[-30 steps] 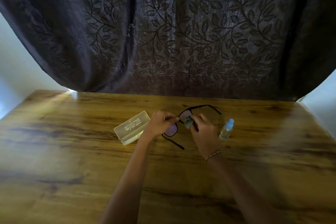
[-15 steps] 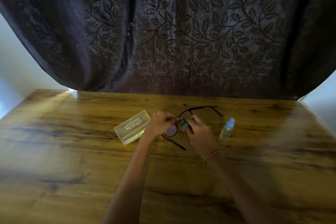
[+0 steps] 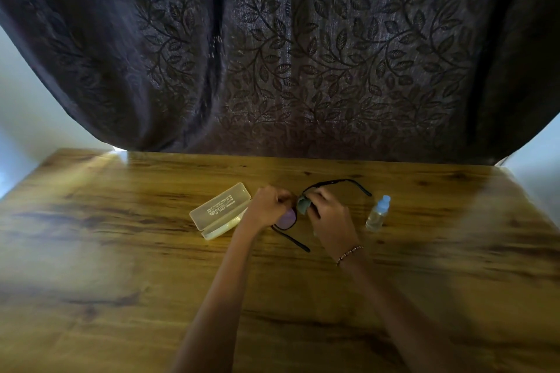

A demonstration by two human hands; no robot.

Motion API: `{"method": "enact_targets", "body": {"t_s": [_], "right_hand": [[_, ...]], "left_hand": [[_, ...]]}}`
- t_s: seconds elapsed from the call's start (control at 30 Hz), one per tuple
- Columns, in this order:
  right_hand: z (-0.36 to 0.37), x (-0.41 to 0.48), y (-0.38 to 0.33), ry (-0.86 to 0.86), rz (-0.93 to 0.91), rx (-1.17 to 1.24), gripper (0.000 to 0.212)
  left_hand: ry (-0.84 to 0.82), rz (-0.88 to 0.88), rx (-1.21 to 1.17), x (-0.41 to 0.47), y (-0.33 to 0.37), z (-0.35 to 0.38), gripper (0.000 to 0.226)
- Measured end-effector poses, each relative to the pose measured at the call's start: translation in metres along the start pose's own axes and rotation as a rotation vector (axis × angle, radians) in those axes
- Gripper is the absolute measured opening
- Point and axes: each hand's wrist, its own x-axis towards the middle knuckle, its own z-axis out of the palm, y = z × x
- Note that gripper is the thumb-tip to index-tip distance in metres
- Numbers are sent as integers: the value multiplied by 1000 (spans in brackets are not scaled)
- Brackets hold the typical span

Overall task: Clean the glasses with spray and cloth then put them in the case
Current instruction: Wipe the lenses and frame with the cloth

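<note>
Head: right hand (image 3: 330, 218) presses cloth (image 3: 302, 204) on glasses (image 3: 288, 219).

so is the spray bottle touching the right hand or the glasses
Apart from both. The head view shows the spray bottle standing alone, with bare table between it and the right hand and the glasses.

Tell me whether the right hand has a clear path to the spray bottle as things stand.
Probably yes. The spray bottle stands upright on the table just right of the right hand, with bare wood between them. But that hand is holding the cloth against the glasses.
</note>
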Motion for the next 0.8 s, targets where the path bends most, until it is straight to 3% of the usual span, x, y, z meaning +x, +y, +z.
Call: {"method": "enact_targets", "body": {"t_s": [0.23,0.43,0.67,0.8], "right_hand": [[-2,-2,12,26,130,-19,23],[2,-2,4,7,63,24,22],[1,-6,11,-21,101,-73,22],[5,-6,2,-64,66,-16,23]], "left_hand": [[35,-30,-93,2,-5,-2,19],[-32,14,-15,1,-3,6,21],[17,-25,-139,0,-9,0,15],[-36,-23,-129,-2,-7,4,15]]}}
